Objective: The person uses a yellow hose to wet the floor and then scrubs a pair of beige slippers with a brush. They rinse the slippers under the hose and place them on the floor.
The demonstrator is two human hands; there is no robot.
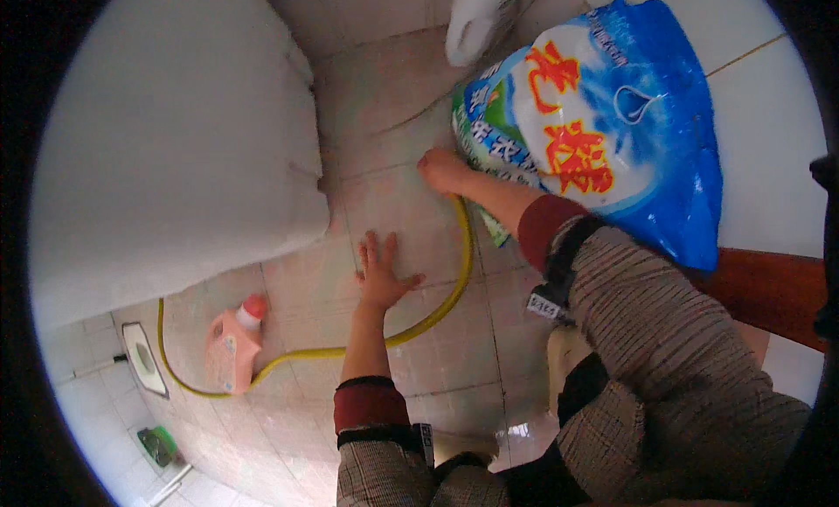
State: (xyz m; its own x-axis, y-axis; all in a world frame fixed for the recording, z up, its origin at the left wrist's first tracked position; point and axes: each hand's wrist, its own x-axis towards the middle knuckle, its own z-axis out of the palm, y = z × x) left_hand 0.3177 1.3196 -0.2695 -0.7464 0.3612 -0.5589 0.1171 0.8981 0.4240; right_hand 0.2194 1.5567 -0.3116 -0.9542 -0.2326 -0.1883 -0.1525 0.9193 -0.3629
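In the middle of the tiled floor, my left hand (382, 278) reaches down with its fingers spread and holds nothing. Farther up, my right hand (444, 172) is closed around the yellow hose (468, 245) near its end, low over the floor. From there the hose curves past my left forearm and runs off to the left. Just right of my right hand stands a large blue and white printed detergent bag (651, 122), close to my forearm. A pink jug (232, 350) with a red cap is beside the hose at left.
A big white boxy surface (183, 149) fills the upper left. At the top stands a white plastic bottle (481, 22). A brown wooden piece (769, 288) is at right, below the bag. A white-framed fitting (131, 354) and a green object (157, 446) sit at lower left.
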